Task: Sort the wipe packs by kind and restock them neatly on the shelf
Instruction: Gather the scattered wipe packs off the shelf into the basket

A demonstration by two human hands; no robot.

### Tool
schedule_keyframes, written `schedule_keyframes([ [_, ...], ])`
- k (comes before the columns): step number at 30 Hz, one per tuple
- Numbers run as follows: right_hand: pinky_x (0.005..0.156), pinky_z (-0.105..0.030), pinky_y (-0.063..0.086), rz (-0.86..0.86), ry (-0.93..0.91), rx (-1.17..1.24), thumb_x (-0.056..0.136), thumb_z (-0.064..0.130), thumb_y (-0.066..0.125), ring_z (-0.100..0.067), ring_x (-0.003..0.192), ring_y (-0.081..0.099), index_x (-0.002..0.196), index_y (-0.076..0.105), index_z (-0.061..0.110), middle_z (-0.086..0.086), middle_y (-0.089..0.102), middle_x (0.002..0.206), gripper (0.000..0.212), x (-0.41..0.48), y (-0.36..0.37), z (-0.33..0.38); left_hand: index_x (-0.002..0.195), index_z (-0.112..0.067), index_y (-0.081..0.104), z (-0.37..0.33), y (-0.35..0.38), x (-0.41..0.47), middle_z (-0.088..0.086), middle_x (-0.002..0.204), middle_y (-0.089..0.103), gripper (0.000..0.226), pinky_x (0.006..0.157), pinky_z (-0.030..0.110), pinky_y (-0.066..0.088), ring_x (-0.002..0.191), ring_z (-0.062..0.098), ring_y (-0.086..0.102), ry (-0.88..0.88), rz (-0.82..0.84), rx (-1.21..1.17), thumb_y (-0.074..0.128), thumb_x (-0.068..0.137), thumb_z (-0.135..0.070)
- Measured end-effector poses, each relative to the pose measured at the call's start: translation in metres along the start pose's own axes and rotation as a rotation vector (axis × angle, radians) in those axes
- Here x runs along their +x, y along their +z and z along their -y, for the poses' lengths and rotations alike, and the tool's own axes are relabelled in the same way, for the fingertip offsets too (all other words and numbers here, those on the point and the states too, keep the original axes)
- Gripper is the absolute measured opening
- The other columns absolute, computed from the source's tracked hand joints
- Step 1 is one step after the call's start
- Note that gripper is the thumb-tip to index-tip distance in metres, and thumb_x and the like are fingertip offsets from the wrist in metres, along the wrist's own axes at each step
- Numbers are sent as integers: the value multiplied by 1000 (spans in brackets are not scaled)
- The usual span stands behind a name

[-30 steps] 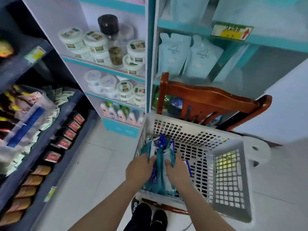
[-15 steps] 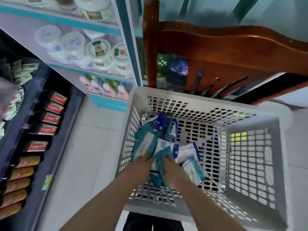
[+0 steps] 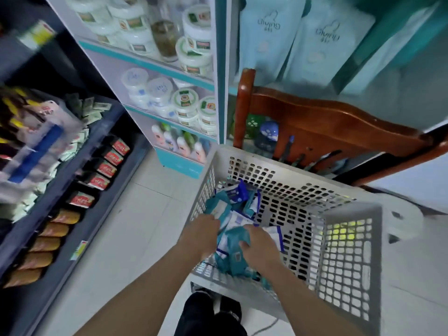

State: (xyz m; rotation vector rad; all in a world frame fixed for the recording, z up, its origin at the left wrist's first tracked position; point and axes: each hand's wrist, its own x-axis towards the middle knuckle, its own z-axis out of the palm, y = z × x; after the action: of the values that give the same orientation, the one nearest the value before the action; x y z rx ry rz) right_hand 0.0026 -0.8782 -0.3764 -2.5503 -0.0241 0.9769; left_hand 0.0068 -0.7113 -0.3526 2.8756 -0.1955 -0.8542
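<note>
Shop shelves with white jars are seen behind a grey basket. Teal and blue wipe packs are piled in its left side. One teal pack is gripped by the curled fingers of the right hand. The left hand is pressed against the pile, and how its fingers lie cannot be told.

Shows matt grey perforated plastic in the basket, glossy film on the wipe packs, varnished reddish wood on the chair, smooth pale tile on the floor.
</note>
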Motion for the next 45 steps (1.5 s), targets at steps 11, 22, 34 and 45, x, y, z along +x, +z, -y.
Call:
schedule_keyframes([
  [11, 95, -35, 47, -295, -486, -221, 95, 37, 54, -20, 121, 49, 142, 37, 25, -1, 52, 132, 51, -66, -75, 129, 123, -20, 55, 50, -105, -130, -1, 120, 54, 33, 84, 34, 48, 113, 22, 51, -414, -400, 10, 57, 90, -22],
  [22, 94, -36, 40, -404, -1019, -440, 88, 32, 61, -25, 118, 49, 132, 49, 20, -3, 54, 126, 47, -127, -62, 347, 118, -16, 56, 184, -152, -300, 4, 121, 56, 29, 94, 36, 41, 118, 25, 47, -800, -612, 27, 49, 90, -16],
  [34, 102, -33, 39, -446, -1324, -431, 93, 41, 56, -19, 126, 43, 138, 44, 24, 3, 49, 137, 50, -180, 0, 588, 112, -19, 58, 354, -183, -456, 1, 118, 57, 23, 89, 34, 41, 117, 23, 46, -1047, -807, 61, 51, 90, -23],
  [45, 100, -35, 41, -436, -1395, -480, 92, 43, 56, -20, 124, 46, 136, 46, 22, 0, 51, 136, 51, -184, 49, 748, 122, -18, 56, 483, -204, -516, 3, 124, 55, 35, 94, 36, 40, 118, 23, 45, -1182, -760, 43, 48, 93, -36],
])
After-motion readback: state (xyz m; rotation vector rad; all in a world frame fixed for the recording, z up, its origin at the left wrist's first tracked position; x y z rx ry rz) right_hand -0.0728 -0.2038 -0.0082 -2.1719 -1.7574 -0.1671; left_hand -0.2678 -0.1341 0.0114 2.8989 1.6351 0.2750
